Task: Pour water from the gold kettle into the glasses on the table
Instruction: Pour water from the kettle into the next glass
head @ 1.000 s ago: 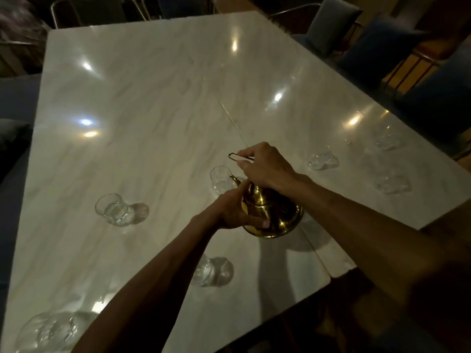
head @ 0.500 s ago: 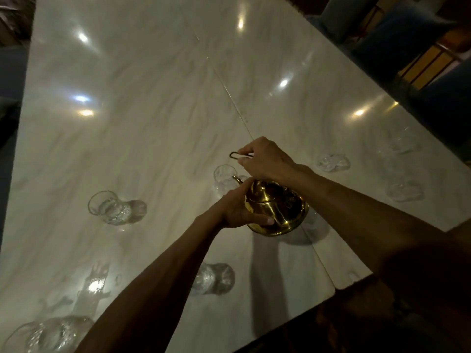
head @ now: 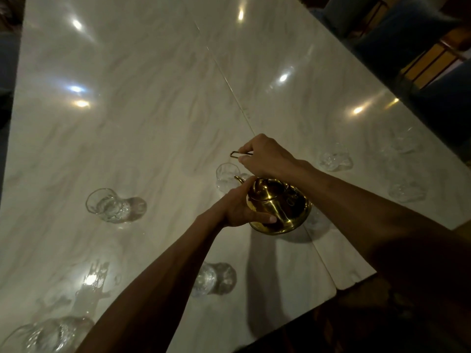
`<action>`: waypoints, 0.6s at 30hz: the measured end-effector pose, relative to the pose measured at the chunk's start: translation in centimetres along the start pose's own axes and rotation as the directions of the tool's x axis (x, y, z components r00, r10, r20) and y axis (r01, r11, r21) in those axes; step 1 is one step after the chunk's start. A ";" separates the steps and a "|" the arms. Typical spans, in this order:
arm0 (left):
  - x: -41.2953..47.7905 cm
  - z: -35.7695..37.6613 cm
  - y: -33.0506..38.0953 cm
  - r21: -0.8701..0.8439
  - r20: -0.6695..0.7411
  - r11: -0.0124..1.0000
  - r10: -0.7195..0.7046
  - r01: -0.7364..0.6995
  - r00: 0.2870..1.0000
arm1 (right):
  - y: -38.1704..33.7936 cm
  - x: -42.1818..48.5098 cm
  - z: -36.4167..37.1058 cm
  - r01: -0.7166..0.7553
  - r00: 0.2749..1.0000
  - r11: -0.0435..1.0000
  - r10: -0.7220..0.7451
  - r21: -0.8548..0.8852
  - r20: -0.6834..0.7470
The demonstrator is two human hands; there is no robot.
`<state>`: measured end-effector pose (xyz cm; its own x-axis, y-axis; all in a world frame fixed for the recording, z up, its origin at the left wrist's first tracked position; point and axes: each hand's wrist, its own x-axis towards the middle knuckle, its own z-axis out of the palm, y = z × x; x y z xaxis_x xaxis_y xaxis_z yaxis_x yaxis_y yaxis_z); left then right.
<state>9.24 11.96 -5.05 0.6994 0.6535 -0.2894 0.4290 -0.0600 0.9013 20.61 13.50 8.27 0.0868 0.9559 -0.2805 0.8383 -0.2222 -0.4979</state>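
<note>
Kettle (head: pixel 279 207), centre right: polished gold, bright highlights on lid and shoulder. Table (head: pixel 142 103): pale white-grey marble with soft grey veining, spotted with white and warm yellow light reflections. Glasses, e.g. left of centre (head: pixel 109 205): clear, colourless. Chairs (head: pixel 397 34), upper right: dark blue cushions, orange-brown wood slats

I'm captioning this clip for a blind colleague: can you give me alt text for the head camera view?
Two bare hands tilt a gold kettle toward a small glass on a pale marble table: the right hand grips the thin handle, the left hand steadies the body. Several more clear glasses stand around them in dim light.
</note>
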 end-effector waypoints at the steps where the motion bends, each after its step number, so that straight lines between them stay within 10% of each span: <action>1: 0.0 0.0 0.0 0.002 -0.001 1.000 -0.003 0.003 1.000 | -0.1 0.1 0.0 -0.001 1.000 1.000 0.001 -0.003 0.004; 18: 0.1 -0.3 -0.3 -0.028 0.009 1.000 0.007 -0.007 1.000 | -0.7 0.7 -0.4 -0.015 1.000 0.999 0.015 -0.045 0.007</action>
<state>9.00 12.31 -5.25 0.7076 0.6462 -0.2857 0.4078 -0.0433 0.9121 20.27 14.37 8.74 0.0954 0.9510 -0.2941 0.8601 -0.2275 -0.4566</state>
